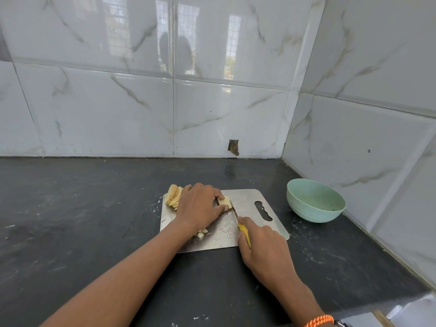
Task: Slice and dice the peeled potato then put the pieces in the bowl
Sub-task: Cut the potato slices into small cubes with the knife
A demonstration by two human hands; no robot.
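A steel cutting board (245, 201) lies on the dark counter. My left hand (200, 204) holds a small pale potato piece (225, 201) down on the board, fingers curled over it. My right hand (262, 244) grips a yellow-handled knife (244, 231); its blade lies against the right side of that piece. A fanned stack of potato slices (173, 195) leans at the board's far left corner. A few diced cubes (201, 233) lie near the board's front, partly hidden by my left wrist. The light green bowl (315, 201) stands to the right, and I see no potato in it.
White marble-pattern tiled walls close off the back and the right side, meeting in a corner behind the bowl. The dark counter (82, 220) stretches wide to the left and in front of the board. Its front right edge runs diagonally at lower right.
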